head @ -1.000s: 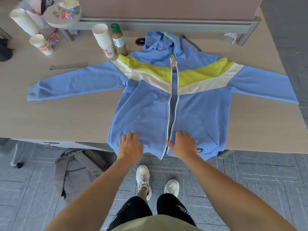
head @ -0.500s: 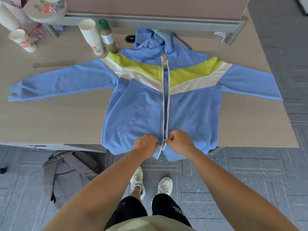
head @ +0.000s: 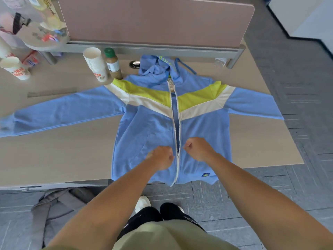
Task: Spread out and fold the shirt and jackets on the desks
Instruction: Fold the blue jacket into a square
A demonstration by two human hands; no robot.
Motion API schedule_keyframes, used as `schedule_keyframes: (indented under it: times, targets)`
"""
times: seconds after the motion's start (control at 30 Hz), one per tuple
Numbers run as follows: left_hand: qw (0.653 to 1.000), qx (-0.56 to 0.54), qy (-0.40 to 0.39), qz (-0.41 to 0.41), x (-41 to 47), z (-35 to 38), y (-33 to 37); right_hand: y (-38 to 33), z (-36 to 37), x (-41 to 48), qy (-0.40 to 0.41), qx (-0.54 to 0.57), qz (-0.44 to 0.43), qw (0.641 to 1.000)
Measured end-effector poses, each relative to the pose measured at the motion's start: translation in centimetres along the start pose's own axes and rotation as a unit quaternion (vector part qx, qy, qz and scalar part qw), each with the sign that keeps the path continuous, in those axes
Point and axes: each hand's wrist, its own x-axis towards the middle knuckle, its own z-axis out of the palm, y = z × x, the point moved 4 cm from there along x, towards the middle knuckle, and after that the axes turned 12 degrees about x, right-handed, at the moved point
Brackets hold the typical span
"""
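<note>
A light blue zip hooded jacket (head: pixel 147 127) with yellow-green and white chest bands lies face up on the wooden desk (head: pixel 72 150). Both sleeves are spread out to the sides, the hood points to the far side, and the hem hangs over the desk's front edge. The zipper is open down the middle. My left hand (head: pixel 162 157) has its fingers curled and pinches the left front panel right beside the zipper. My right hand (head: pixel 198 148) is curled on the right front panel, just across the zipper, a little farther up.
A stack of paper cups (head: pixel 95 64) and a green-capped bottle (head: pixel 112 63) stand close to the jacket's left shoulder. A ruler (head: pixel 52 92) lies above the left sleeve, another cup (head: pixel 15 68) stands far left. A partition (head: pixel 153 20) closes the back. A grey backpack (head: pixel 59 204) lies on the floor.
Both hands went from lying flat on the hem to pinching at the zipper's bottom, then moved up along the zipper towards the jacket's middle. The front panels lie straighter.
</note>
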Motion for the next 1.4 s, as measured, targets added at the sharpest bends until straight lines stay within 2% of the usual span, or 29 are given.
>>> schedule_keyframes:
  times: [0.17,0.33,0.5,0.7,0.87,0.9,1.0,1.07,1.2,1.4]
  targets:
    - [0.999,-0.006,0.046,-0.012,4.8,-4.9,0.3,-1.2,-3.6,2.9,0.074,0.056,0.027,0.995]
    - [0.994,-0.035,0.074,-0.070,11.6,-8.6,-0.1,-2.7,-6.0,9.1,0.097,0.161,0.052,0.981]
    - [0.988,-0.007,0.076,-0.136,18.1,-11.6,-0.8,-5.3,-8.0,17.7,0.073,0.160,0.007,0.984]
    - [0.974,0.064,0.073,-0.204,24.0,-14.2,-1.1,-6.4,-9.3,26.5,0.034,0.065,0.015,0.997]
    - [0.976,0.096,0.087,-0.176,25.6,-15.4,-1.4,-7.3,-8.8,28.4,-0.003,-0.029,-0.006,1.000]
    - [0.974,0.083,0.117,-0.174,25.6,-15.7,-1.5,-7.5,-8.9,28.5,-0.005,-0.028,-0.014,1.000]
    - [0.946,0.064,0.298,-0.108,25.2,-16.1,-1.6,-7.3,-9.8,29.2,-0.002,0.038,-0.013,0.999]
    - [0.933,0.088,0.340,-0.080,24.7,-14.0,-2.2,-7.4,-10.9,29.3,0.004,0.091,-0.004,0.996]
    - [0.945,0.099,0.303,-0.069,24.0,-10.1,-3.5,-9.1,-12.3,30.2,0.042,0.118,-0.057,0.991]
    - [0.945,0.082,0.309,-0.074,24.0,-10.3,-3.9,-7.9,-8.3,31.8,0.019,0.034,-0.150,0.988]
